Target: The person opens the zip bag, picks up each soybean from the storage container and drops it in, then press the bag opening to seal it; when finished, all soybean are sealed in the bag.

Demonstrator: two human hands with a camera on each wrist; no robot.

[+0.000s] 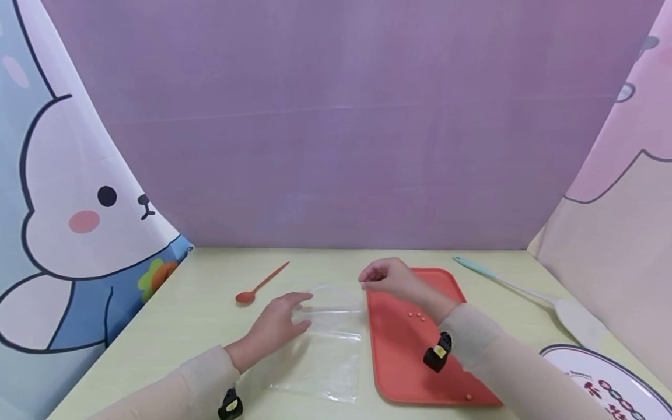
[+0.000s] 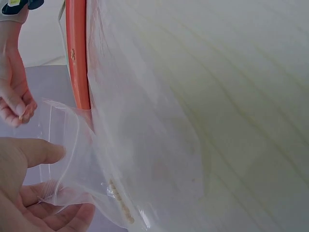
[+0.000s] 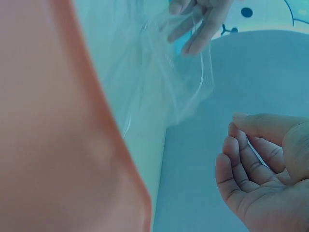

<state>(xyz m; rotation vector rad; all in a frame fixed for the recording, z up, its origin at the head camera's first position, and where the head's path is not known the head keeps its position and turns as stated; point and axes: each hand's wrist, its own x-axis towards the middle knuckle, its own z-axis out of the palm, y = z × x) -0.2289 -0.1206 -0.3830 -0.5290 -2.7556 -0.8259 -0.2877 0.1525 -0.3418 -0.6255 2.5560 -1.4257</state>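
Note:
A clear zip bag (image 1: 331,344) lies on the table, its mouth end raised. My left hand (image 1: 280,324) holds the bag at the mouth, thumb and fingers spread around it, as the left wrist view shows. A row of soybeans (image 2: 120,200) lies low inside the bag. With thumb and fingertips my right hand (image 1: 391,282) pinches a small tan soybean (image 2: 21,117), above the far left corner of the red tray (image 1: 401,364) and to the right of the bag. Several loose soybeans (image 1: 418,315) sit on the tray.
A small red spoon (image 1: 254,293) lies left of the bag. At the right are a spatula (image 1: 577,321) with a pale green handle and a white round plate (image 1: 572,361) with printed patterns. A purple cloth wall (image 1: 336,146) closes off the table's far edge.

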